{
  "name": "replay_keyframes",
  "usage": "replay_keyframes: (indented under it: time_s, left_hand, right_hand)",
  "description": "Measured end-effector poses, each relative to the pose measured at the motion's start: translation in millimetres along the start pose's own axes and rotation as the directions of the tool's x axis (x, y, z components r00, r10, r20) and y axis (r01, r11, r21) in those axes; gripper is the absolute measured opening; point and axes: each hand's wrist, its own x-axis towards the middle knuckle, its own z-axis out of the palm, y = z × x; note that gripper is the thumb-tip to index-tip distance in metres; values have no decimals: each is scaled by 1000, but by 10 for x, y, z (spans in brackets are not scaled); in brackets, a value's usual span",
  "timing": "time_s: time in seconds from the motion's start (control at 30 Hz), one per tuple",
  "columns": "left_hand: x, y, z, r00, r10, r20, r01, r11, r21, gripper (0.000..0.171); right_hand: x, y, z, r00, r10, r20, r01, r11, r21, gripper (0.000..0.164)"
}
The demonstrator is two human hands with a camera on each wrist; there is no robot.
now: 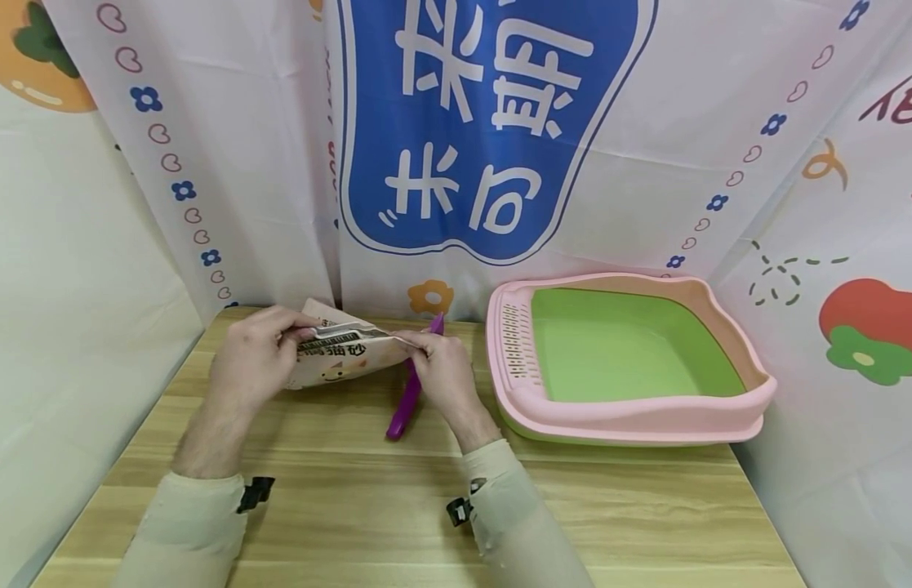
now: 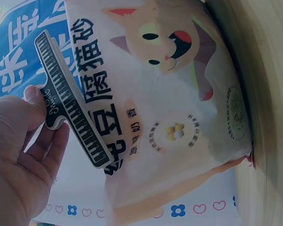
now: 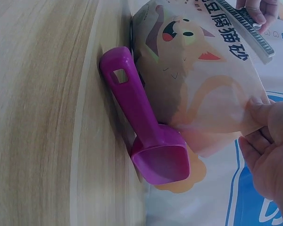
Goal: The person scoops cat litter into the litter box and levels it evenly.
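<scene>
A bag of cat litter [image 1: 326, 373] with a cartoon cat on its front stands at the back left of the table. Across its top edge lies a black-and-white clip with a piano-key pattern [image 2: 73, 101]. Thumb and fingers of my left hand [image 1: 253, 355] pinch the clip by its black handle, plain in the left wrist view. My right hand [image 1: 447, 376] pinches the top corner of the bag at its other end, thumb on the printed front. A purple scoop [image 3: 139, 106] rests beside the bag, partly hidden under my right hand in the head view.
To the right stands a litter box with a pink rim [image 1: 617, 412] and a green base [image 1: 625, 343]. The wooden table [image 1: 367, 523] ends at a printed cloth backdrop [image 1: 279, 163] behind the bag, with more cloth at both sides.
</scene>
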Motion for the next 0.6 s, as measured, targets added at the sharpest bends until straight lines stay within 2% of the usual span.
replay_keyframes:
  time_s: [0.33,0.6]
  left_hand:
    - [4,51,-54,1000,22,12,-22,1000,7,7]
    - [-10,133,-100,995,85,60,-86,996,5,22]
  right_hand:
    - [8,18,-6,999,36,27,-37,999,32,23]
    - [21,47,-8,999,46,29,-48,997,67,21]
